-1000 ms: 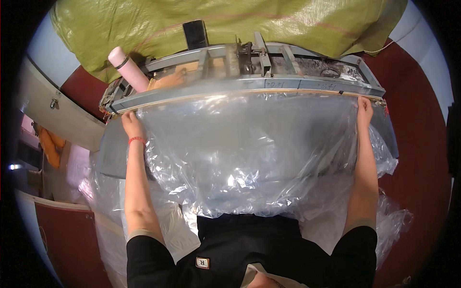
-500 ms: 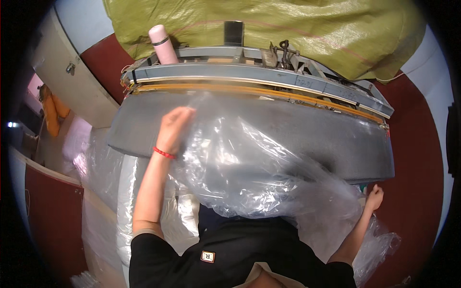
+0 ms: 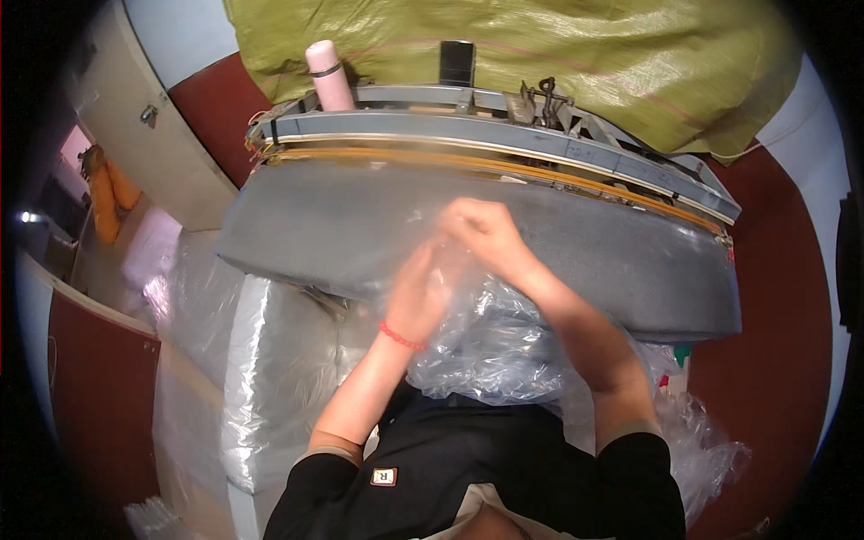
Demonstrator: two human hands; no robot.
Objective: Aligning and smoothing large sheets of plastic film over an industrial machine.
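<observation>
Right hand (image 3: 481,227), fingers curled narrow, pinches clear plastic film (image 3: 499,346) at mid-frame; beside it the left hand (image 3: 421,292) is blurred, and I cannot tell its grip. The film bunches down to the black shirt (image 3: 486,459), partly in front of a grey padded surface (image 3: 639,261); a pink bottle (image 3: 329,83) stands upper left.

Tarp (image 3: 576,49) behind frame (image 3: 504,140), bottle (image 3: 331,88) by frame's left end, bench (image 3: 306,209) before frame, plastic film (image 3: 504,351) before bench
</observation>
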